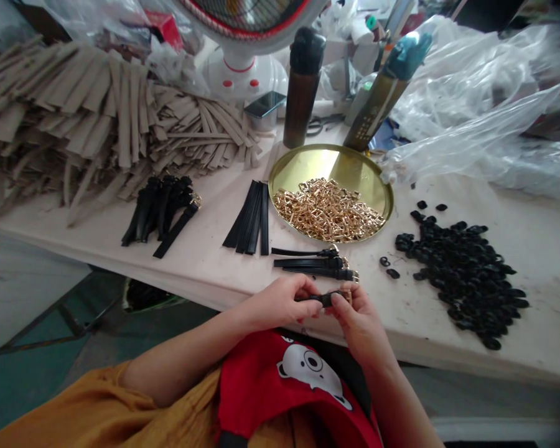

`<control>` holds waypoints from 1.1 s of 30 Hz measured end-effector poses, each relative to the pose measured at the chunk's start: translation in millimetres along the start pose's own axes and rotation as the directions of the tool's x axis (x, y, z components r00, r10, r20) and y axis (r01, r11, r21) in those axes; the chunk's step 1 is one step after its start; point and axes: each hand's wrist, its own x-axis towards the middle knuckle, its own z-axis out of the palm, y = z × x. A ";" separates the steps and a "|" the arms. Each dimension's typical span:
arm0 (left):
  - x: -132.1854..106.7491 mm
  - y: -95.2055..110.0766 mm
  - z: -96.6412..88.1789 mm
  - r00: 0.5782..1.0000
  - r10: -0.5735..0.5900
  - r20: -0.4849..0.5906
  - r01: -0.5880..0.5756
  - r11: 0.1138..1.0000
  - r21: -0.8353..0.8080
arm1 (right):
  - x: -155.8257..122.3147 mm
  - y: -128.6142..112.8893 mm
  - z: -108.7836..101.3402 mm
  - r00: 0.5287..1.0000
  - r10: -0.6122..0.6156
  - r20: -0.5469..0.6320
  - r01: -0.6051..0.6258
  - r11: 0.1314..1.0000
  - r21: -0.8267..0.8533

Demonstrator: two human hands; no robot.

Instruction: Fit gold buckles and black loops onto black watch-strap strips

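At the table's front edge my left hand (296,302) and my right hand (354,311) pinch a short black strap (325,299) between them. A bit of gold metal shows at the strap's right end, partly hidden by my right fingers. Just beyond lie several black straps with gold buckles (315,264). Behind those, a round gold tray (331,154) holds a heap of small gold buckles (329,211). Plain black strips (249,218) lie fanned out left of the tray. To the right is a pile of small black loops (469,274).
Bundled black straps (158,208) lie at the left, before a large heap of beige strips (74,106). A fan (242,37), a dark bottle (303,87) and a tilted canister (382,93) stand at the back. Clear plastic bags (485,106) cover the back right.
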 end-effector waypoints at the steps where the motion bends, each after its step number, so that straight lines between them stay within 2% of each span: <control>1: 0.6 -1.7 -0.2 1.000 -0.006 0.008 0.006 0.999 -0.038 | -0.3 -2.2 0.7 1.000 0.004 0.012 -0.003 1.000 -0.027; 6: 2.5 -9.2 3.9 0.999 -0.023 0.042 0.026 0.998 -0.059 | -6.0 -13.1 1.4 0.995 -0.016 0.098 0.048 0.943 -0.330; 11: 0.3 -7.2 1.9 0.994 -0.081 0.079 0.087 0.993 -0.078 | -10.7 -9.6 1.4 0.996 -0.043 0.073 0.067 0.926 -0.372; 14: -2.7 -4.3 -2.8 0.980 -0.156 0.121 0.173 0.974 -0.148 | -11.9 -3.1 2.1 0.996 -0.079 0.037 0.087 0.922 -0.378; 17: -4.8 -5.5 -3.2 0.975 -0.194 0.105 0.213 0.949 -0.231 | -14.0 0.0 1.7 0.993 -0.104 0.059 0.119 0.900 -0.420; 20: -4.6 -10.2 1.7 0.979 -0.195 0.062 0.205 0.950 -0.236 | -17.6 -2.2 -1.9 0.977 -0.161 0.138 0.210 0.815 -0.539; 23: -2.1 -14.8 8.2 0.983 -0.175 0.053 0.180 0.975 -0.133 | -21.3 -5.6 -7.9 0.954 -0.196 0.228 0.298 0.722 -0.625; 26: 0.7 -17.1 12.8 0.990 -0.132 0.057 0.134 0.990 -0.039 | -23.2 -4.7 -12.5 0.939 -0.224 0.262 0.344 0.652 -0.676; 29: 1.6 -16.9 13.2 0.994 -0.083 0.066 0.084 0.996 -0.014 | -23.2 0.6 -11.6 0.941 -0.279 0.190 0.329 0.629 -0.704; 33: 1.2 -15.1 12.3 0.996 -0.042 0.073 0.041 0.999 0.024 | -22.2 7.8 -2.9 0.943 -0.329 0.050 0.273 0.676 -0.684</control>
